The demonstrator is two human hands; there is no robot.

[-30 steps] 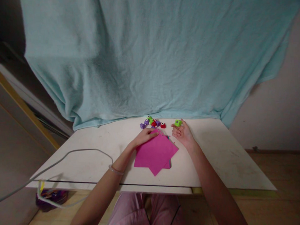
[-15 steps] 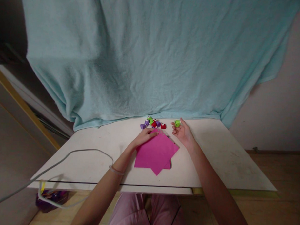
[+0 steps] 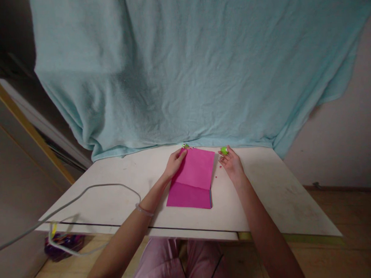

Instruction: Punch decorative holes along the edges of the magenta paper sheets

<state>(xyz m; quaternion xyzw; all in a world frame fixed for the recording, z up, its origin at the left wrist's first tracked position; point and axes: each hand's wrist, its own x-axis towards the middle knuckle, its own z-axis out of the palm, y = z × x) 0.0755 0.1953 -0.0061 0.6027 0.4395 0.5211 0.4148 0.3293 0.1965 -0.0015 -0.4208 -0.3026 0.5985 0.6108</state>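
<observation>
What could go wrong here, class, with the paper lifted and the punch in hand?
The left hand lifts the top pink sheet by one corner only; it might crease or drag the stack askew. The raised sheet hides most of the small punches behind it, so they could get knocked. The right hand holds the green punch at its fingertips; it may slip.

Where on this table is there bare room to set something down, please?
The table is bare right of the right hand, out to its right edge. Another bare stretch lies left of the pink paper, between the left hand and the grey cable. The far middle is crowded: paper, both hands, a green punch.
</observation>
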